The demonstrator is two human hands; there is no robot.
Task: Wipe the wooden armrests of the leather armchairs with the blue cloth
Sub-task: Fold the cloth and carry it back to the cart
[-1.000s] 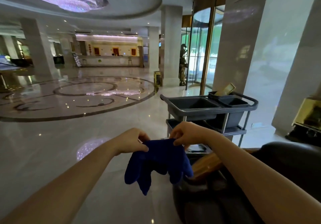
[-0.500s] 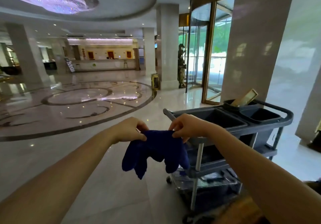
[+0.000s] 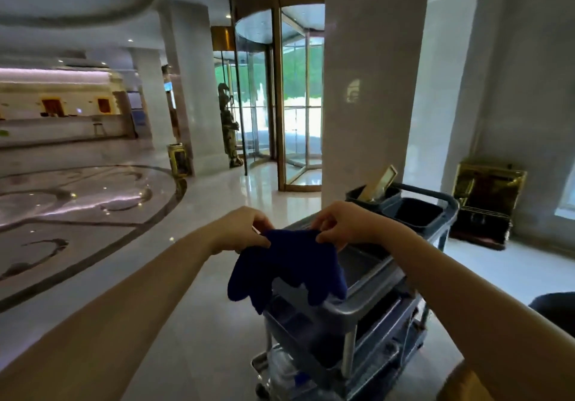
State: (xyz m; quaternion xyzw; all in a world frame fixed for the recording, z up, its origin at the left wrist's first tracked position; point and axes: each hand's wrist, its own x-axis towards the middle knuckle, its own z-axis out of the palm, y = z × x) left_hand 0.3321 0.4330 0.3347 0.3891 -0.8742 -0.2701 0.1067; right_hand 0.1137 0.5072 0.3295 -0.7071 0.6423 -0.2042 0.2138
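Blue cloth hangs in the air above the near end of the grey cleaning cart, pinched along its top edge by both hands. Left hand and right hand each have fingers pressed together on the fabric, close to one another. It droops in limp lobes, so it looks light, soft and floppy; bunching or folding it into the palm would likely suit wiping better than holding an edge.

your left hand: bare, no glove or ring seen | your right hand: bare, likewise | your forearms: unsleeved up to frame edge, no watch or band
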